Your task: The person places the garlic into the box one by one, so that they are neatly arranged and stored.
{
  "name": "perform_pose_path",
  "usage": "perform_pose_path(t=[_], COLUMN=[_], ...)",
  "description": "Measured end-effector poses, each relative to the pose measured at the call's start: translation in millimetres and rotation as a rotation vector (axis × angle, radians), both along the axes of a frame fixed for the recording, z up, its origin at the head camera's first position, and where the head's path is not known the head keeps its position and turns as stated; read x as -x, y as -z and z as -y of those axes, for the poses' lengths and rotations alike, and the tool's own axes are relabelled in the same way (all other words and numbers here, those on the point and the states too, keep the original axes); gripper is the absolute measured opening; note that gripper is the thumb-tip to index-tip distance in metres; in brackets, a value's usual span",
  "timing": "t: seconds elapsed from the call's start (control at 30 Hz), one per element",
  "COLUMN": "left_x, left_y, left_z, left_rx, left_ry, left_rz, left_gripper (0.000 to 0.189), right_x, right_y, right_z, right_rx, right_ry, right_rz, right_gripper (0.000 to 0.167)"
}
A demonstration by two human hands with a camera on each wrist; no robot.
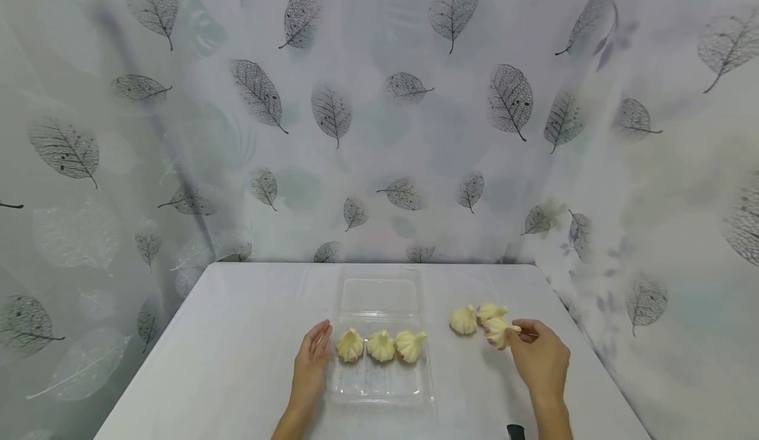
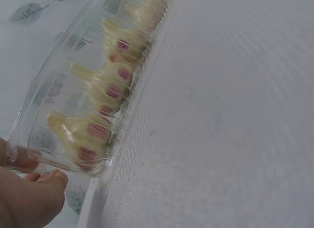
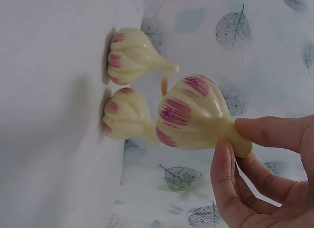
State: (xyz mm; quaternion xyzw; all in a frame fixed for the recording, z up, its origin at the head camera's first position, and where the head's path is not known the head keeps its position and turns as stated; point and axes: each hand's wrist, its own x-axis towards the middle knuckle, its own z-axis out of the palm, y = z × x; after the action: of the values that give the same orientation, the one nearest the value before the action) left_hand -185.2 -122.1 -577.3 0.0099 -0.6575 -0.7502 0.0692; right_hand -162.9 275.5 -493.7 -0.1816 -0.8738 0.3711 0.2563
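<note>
In the head view, my right hand (image 1: pixel 541 354) pinches a garlic bulb (image 1: pixel 497 332) by its stem, off the table. The right wrist view shows this bulb (image 3: pixel 194 115) with purple streaks, thumb and fingertips around its neck. Two more bulbs, one of them (image 1: pixel 463 320) farther left, stand on the table behind it. My left hand (image 1: pixel 311 364) rests against the left side of a clear plastic clamshell box (image 1: pixel 379 387), its fingers fairly straight. Three garlic bulbs (image 1: pixel 381 346) stand in a row across the box's near half. The box's lid (image 1: pixel 379 295) lies folded back.
A white table (image 1: pixel 237 334) carries everything. A leaf-print curtain (image 1: pixel 379 130) rises behind it and along both sides. A small black object (image 1: pixel 516 432) shows at the lower edge, near my right forearm; its kind is unclear.
</note>
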Motion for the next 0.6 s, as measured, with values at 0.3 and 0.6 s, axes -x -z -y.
perform_pose_path(t=[0.3, 0.6], left_x=[0.0, -0.7], left_y=[-0.2, -1.1], left_z=[1.6, 1.5], left_rx=[0.041, -0.009], left_ry=[0.000, 0.017], left_rz=[-0.011, -0.001], left_gripper=[0.051, 0.054], right_x=[-5.5, -11.9], right_y=[-13.5, -25.3], right_z=[9, 16], right_rx=[-0.031, -0.049], right_ry=[-0.024, -0.060], right_rz=[-0.051, -0.071], right_gripper=[0.016, 0.017])
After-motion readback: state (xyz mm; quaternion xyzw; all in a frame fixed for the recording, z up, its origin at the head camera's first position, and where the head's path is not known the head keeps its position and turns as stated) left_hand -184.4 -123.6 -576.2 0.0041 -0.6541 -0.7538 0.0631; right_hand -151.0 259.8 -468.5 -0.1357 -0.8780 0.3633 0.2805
